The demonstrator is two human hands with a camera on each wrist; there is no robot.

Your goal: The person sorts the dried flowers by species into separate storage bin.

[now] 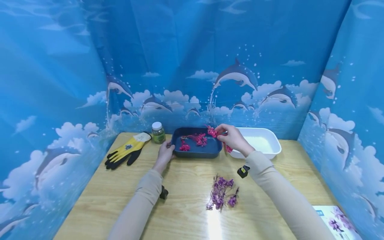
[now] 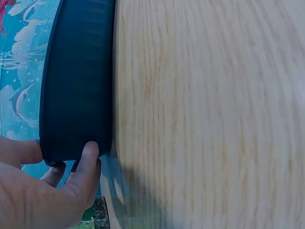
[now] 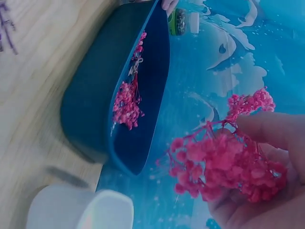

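Note:
My right hand [image 1: 232,136] pinches a sprig of small pink dried flowers [image 3: 224,162] above the right end of a dark blue rectangular tray [image 1: 196,154]. More pink flowers [image 1: 200,140] lie inside the tray, their thin stems tied with a pale string in the right wrist view. My left hand [image 1: 165,152] grips the tray's left end, thumb at the rim and fingers against the outer wall [image 2: 78,86]. A white tray [image 1: 264,140] stands just right of the dark one, partly behind my right hand and wrist.
Purple dried flowers [image 1: 220,191] lie on the wooden table [image 1: 186,186] in front of the trays. To the left are a white-lidded jar [image 1: 158,132] and a yellow and black glove [image 1: 129,150]. A flower-printed sheet [image 1: 337,221] lies at the front right; dolphin-printed curtain [image 1: 192,66] surrounds the table.

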